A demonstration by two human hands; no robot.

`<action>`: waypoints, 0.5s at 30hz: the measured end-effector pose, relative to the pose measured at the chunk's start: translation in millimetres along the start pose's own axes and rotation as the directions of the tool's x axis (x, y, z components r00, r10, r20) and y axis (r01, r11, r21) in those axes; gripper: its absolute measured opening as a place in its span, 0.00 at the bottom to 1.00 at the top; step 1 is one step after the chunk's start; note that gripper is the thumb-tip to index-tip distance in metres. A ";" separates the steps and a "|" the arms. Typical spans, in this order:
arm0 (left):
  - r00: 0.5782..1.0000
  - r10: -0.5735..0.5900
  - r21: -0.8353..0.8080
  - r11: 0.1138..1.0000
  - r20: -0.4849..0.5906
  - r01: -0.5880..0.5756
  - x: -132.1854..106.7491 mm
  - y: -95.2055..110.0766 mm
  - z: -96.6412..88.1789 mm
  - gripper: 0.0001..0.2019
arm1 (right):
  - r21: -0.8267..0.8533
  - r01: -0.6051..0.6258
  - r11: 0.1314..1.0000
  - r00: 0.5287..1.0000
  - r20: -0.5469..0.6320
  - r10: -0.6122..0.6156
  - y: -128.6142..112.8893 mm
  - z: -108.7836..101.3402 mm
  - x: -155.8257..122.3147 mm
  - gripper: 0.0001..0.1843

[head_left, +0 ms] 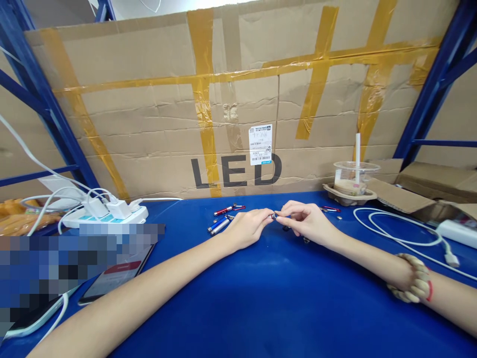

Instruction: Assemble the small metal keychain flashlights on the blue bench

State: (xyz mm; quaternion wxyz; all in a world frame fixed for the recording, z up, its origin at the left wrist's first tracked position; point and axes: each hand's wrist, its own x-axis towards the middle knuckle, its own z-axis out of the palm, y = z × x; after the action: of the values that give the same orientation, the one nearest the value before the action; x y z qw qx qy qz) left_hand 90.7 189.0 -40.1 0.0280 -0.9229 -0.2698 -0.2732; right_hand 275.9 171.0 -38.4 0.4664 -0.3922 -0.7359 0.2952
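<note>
My left hand and my right hand meet above the blue tabletop, both with fingertips pinched together. Between them is a small dark-and-silver piece, too small to name. The left fingers hold it from one side and the right thumb and finger from the other. Beside my left hand lie a blue and a silver pen-shaped metal tube, with a red tube behind them. Small dark bits show under my right hand. Just past it are a thin red item and a small round silver piece.
A large taped cardboard sheet stands behind the blue table. At left are a white power strip and a phone. A plastic cup in a carton holder, a white cable and an opened box are at right.
</note>
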 end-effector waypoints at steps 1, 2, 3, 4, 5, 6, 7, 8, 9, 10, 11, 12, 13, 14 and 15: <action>1.000 0.006 -0.004 1.000 -0.010 -0.006 -0.3 -0.2 0.5 0.11 | 0.006 -0.007 1.000 1.000 -0.001 0.007 0.8 0.1 0.1 0.19; 1.000 0.011 -0.004 1.000 -0.019 -0.011 -0.6 -0.4 1.0 0.12 | 0.011 -0.013 1.000 1.000 0.001 0.013 1.9 0.0 0.2 0.19; 1.000 0.012 0.001 1.000 -0.025 -0.012 -1.0 -0.6 1.4 0.12 | 0.015 -0.016 1.000 1.000 0.003 0.016 3.1 0.0 0.4 0.19; 1.000 0.009 0.011 1.000 -0.029 -0.009 -1.4 -0.7 1.7 0.12 | 0.017 -0.017 1.000 1.000 0.012 0.017 4.2 -0.2 0.7 0.19; 1.000 0.002 0.025 1.000 -0.031 -0.001 -1.9 -0.6 1.7 0.12 | 0.017 -0.017 1.000 1.000 0.021 0.016 5.2 -0.3 1.0 0.19; 1.000 -0.005 0.038 0.999 -0.030 0.006 -2.3 -0.5 1.6 0.12 | 0.017 -0.018 1.000 0.999 0.031 0.017 5.9 -0.4 1.3 0.18; 1.000 -0.008 0.047 0.999 -0.024 0.009 -2.7 -0.2 1.3 0.12 | 0.019 -0.016 1.000 0.999 0.035 0.015 6.2 -0.4 1.4 0.18; 1.000 -0.005 0.055 0.998 -0.016 0.006 -3.1 0.1 0.8 0.12 | 0.020 -0.019 1.000 0.999 0.042 0.018 6.1 -0.2 1.3 0.18; 1.000 0.002 0.062 0.998 -0.007 -0.001 -3.4 0.5 0.1 0.12 | 0.019 -0.022 1.000 0.999 0.045 0.021 5.6 0.1 1.1 0.18; 1.000 0.010 0.071 0.997 0.000 -0.010 -3.9 0.9 -0.6 0.11 | 0.019 -0.026 0.999 0.998 0.051 0.025 4.7 0.5 0.6 0.19; 1.000 0.019 0.081 0.997 0.003 -0.019 -4.4 1.2 -1.2 0.11 | 0.016 -0.031 0.999 0.998 0.056 0.030 3.7 1.0 -0.1 0.19; 1.000 0.029 0.091 0.995 0.002 -0.029 -5.0 1.5 -1.7 0.11 | 0.012 -0.035 0.999 0.998 0.059 0.034 2.6 1.6 -0.9 0.19; 0.999 0.039 0.099 0.994 -0.002 -0.039 -5.7 1.6 -2.1 0.11 | 0.007 -0.040 0.999 0.997 0.061 0.040 1.5 2.3 -1.7 0.19; 0.999 0.052 0.106 0.993 -0.007 -0.051 -6.4 1.5 -2.4 0.11 | 0.002 -0.046 0.999 0.997 0.060 0.046 0.5 3.0 -2.5 0.19; 0.998 0.067 0.112 0.992 -0.012 -0.065 -7.2 1.5 -2.5 0.11 | -0.002 -0.054 0.999 0.997 0.059 0.054 -0.5 3.7 -3.2 0.20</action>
State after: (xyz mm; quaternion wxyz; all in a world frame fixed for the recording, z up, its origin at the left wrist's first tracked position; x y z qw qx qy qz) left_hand 85.2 183.8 -41.6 0.0905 -0.9262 -0.2538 -0.2639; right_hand 273.1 167.8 -40.9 0.4360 -0.4032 -0.7387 0.3189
